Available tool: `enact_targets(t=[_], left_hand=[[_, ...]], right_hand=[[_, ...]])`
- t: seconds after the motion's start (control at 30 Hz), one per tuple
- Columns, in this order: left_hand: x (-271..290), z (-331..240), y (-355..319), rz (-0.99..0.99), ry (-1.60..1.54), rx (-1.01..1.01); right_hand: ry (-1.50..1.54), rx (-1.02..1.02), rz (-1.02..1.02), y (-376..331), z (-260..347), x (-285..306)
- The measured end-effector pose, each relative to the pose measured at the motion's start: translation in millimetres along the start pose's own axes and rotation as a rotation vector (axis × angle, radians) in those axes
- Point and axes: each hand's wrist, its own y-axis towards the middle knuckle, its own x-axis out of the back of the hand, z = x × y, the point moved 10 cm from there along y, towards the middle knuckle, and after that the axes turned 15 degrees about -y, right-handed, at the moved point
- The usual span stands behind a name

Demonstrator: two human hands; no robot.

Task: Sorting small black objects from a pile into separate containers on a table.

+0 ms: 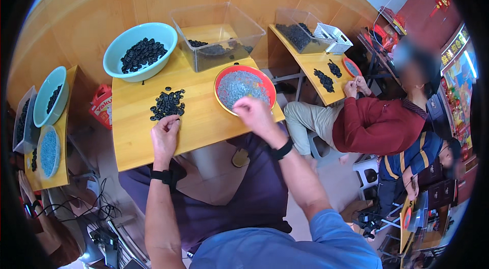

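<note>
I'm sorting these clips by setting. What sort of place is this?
Probably a small hand-assembly or sorting workshop: rows of small wooden tables, each with piles of black rings, bowls and clear bins, and another person working alongside.

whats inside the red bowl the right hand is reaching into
The red bowl holds a heap of small grey-blue pieces, too small to identify. The right hand covers its near rim and the pieces there; whether its fingers grip any cannot be seen.
</note>
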Motion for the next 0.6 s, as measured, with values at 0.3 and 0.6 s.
enact_targets(t=[0.3, 0.6], left_hand=[[-5, -6, -2, -0.016, 0.09, -0.017], [-2, -5, -8, -0.042, 0.048, 0.03]], right_hand=[[-0.308, -0.087, 0.445, 19, -77, 1], [-0.329, 0.094, 0.598, 26, -58, -42]])
